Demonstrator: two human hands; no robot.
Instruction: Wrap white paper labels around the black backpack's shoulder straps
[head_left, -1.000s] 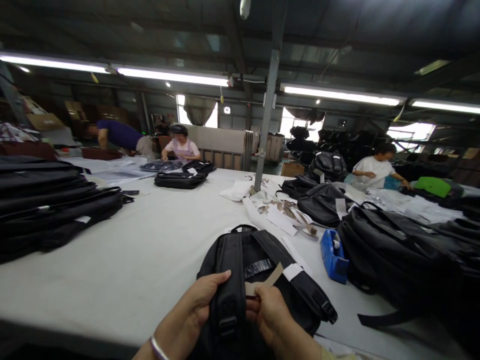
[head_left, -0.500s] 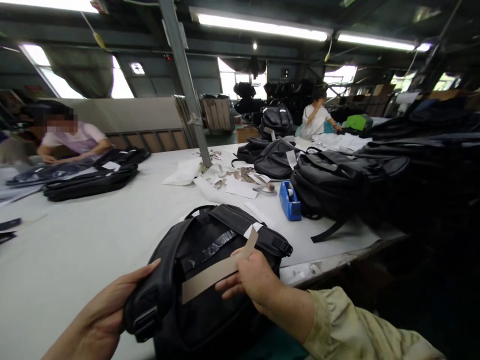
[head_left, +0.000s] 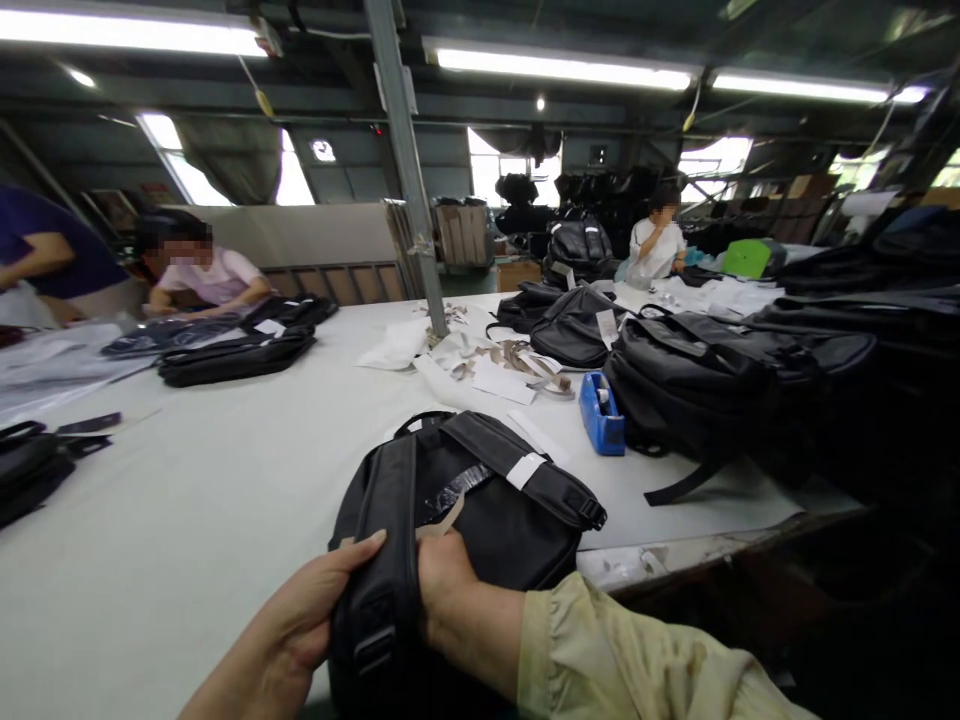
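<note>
A black backpack (head_left: 495, 525) lies on the white table, straps up, with a white band round its right strap. My left hand (head_left: 304, 610) grips the left shoulder strap (head_left: 390, 490), thumb on top. Against that strap's inner side is my right hand (head_left: 446, 575), closed on a beige strip (head_left: 450, 517); its fingertips are hidden behind the strap. One end of the strip sticks up above my right hand, and a bit shows at the strap's left edge. Shiny clear wrap lies on the back panel just above.
A blue tape dispenser (head_left: 602, 415) stands beyond the backpack, beside more black bags (head_left: 690, 370). Paper scraps (head_left: 502, 375) lie round the foot of a metal post (head_left: 412, 170). People work at the far left and far back. The table's edge (head_left: 637, 562) runs at the right.
My right hand has moved left with the beige strip, against and partly behind the left strap. The strip's left part now passes under that strap. The view has turned slightly left.
</note>
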